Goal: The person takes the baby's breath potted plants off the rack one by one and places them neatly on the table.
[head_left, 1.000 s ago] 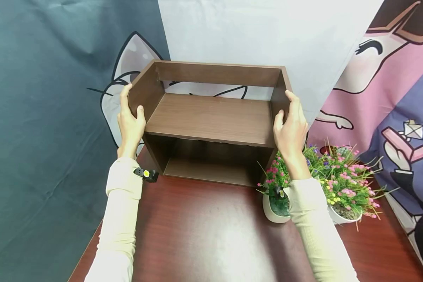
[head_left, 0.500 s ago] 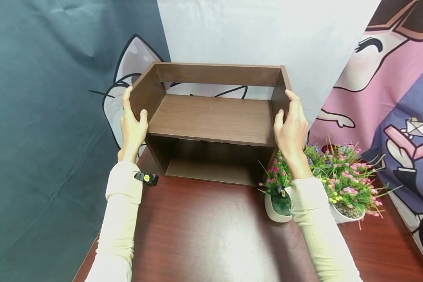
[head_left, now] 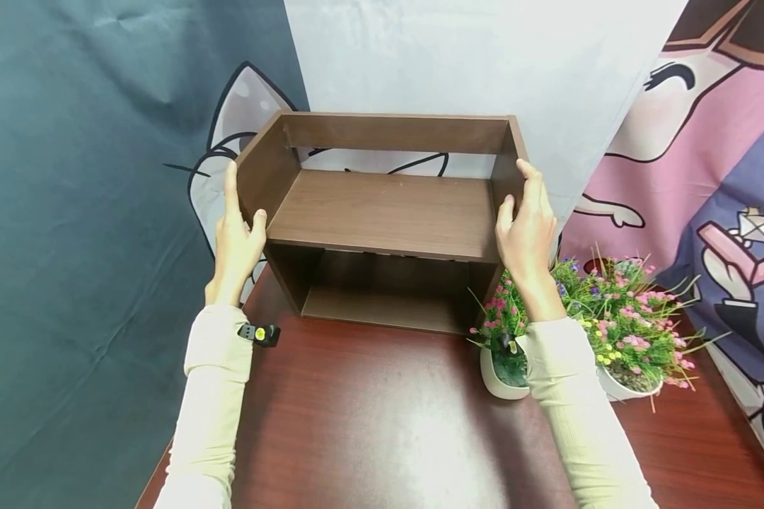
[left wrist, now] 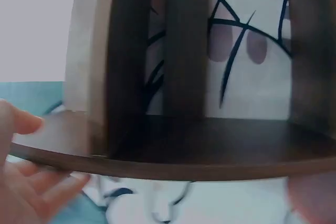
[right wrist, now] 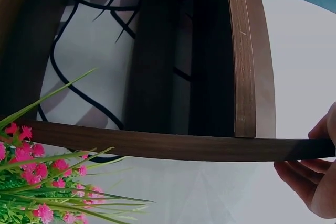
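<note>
A brown wooden two-tier shelf (head_left: 382, 212) stands at the back of the table, with a bare upper board and an open lower compartment. My left hand (head_left: 232, 244) holds the front of its left side panel, thumb inside and fingers along the outside. In the left wrist view the thumb and the blurred fingers (left wrist: 58, 192) lie on either side of the panel. Opposite, my right hand (head_left: 525, 230) grips the right side panel (right wrist: 157, 144), thumb on the inner face, the other fingers outside.
A small white pot (head_left: 503, 383) with pink flowers stands under the right forearm, by the shelf's right front corner. Farther right is a larger flowering plant (head_left: 630, 343). The reddish table (head_left: 369, 396) stretches in front, and a printed cloth (head_left: 484, 56) hangs behind.
My left hand has slid slightly down and back toward me along the panel. The right hand keeps its place on the shelf. The view has shifted a little.
</note>
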Available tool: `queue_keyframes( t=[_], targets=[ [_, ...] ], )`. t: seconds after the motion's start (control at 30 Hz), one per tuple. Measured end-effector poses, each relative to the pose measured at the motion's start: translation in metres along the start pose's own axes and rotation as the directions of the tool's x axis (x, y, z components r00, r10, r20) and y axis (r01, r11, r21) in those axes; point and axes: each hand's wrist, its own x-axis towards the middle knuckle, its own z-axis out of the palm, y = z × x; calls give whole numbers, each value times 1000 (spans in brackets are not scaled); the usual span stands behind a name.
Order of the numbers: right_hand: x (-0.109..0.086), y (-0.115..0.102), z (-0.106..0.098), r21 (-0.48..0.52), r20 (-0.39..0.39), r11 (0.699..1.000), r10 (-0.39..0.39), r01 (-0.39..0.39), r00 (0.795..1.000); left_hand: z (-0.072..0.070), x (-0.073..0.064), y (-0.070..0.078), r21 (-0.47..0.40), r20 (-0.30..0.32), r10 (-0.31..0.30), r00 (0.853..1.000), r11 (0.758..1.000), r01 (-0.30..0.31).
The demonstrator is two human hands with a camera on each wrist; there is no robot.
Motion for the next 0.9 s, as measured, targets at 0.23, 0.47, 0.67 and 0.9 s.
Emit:
queue_keyframes(
  t=[0.23,0.47,0.67,0.9],
  targets=[
    [0,1,0,1,-8,1000,-4,4,1000,-5,-40,34,308,66,-39,997,951,17],
    [1,1,1,-2,-8,1000,-7,7,1000,30,-103,31,407,144,217,966,876,-258],
    [1,0,1,-15,-6,1000,8,-9,1000,43,-142,34,342,215,407,888,820,-459],
    [1,-1,1,-15,-10,1000,18,-18,1000,50,-161,34,245,337,545,768,737,-630]
  ],
)
